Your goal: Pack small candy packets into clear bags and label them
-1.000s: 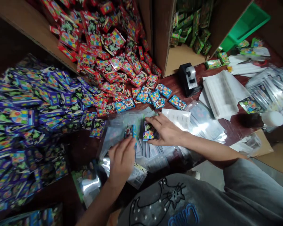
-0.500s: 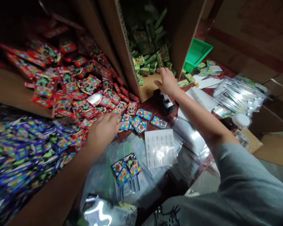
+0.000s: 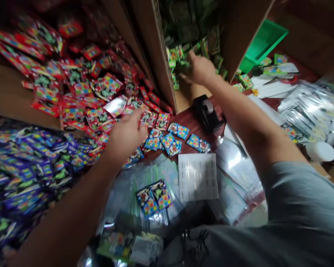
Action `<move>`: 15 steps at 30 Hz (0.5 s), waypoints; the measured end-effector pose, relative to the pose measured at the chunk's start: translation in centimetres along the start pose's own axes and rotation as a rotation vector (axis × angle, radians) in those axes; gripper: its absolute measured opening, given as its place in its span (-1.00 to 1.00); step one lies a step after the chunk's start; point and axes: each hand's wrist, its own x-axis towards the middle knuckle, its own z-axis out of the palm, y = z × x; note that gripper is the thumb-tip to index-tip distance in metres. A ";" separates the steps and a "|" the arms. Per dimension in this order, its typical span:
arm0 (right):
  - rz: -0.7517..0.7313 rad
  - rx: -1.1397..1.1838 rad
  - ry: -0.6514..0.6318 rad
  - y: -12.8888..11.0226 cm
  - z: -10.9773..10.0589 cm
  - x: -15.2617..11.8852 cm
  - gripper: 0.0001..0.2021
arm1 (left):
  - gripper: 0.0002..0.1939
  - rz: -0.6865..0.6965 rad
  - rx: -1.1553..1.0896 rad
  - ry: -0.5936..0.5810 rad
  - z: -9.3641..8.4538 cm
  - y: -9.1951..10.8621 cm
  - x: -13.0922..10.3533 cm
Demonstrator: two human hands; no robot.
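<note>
At the front edge of the pile of red packets is my left hand, its fingers bent over the packets; whether they grip one is hidden. My right hand reaches into the cardboard compartment of green packets, fingers and thumb apart, with blurred packets at the fingertips. Several blue packets lie on the dark red table to the right of my left hand. Nearer me, a blue packet and a purple packet lie side by side on clear plastic bags.
Purple packets are heaped at left. A sticker sheet lies mid-table, with a black tape dispenser behind it. A green tray, stacked clear bags and a white-capped bottle are at right. Cardboard walls divide the piles.
My right hand has moved farther into the green packets. My left hand has shifted slightly up over the red packets. The camera view has moved, so the table things appear shifted.
</note>
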 end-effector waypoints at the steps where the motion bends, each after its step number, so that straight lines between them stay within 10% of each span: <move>1: -0.010 0.007 0.015 0.5 -1.0 -1.7 -0.46 | -0.29 -0.026 -0.161 0.013 -0.3 0.1 -1.5; 4: -0.050 0.253 0.117 0.9 -3.7 -10.2 -0.45 | -0.15 -0.147 -0.704 -0.123 -0.7 1.4 -8.2; 7: -0.117 0.753 -0.073 -0.8 -3.8 -23.1 -0.41 | -0.29 -0.197 -0.963 -0.251 0.3 4.2 -15.5; 11: 0.054 0.986 -0.214 -4.5 0.6 -38.5 -0.40 | -0.44 -0.196 -0.950 -0.231 2.8 6.9 -21.8; 15: 0.109 0.814 -0.378 -6.0 2.6 -44.8 -0.28 | -0.42 -0.121 -0.807 -0.266 3.7 7.2 -24.5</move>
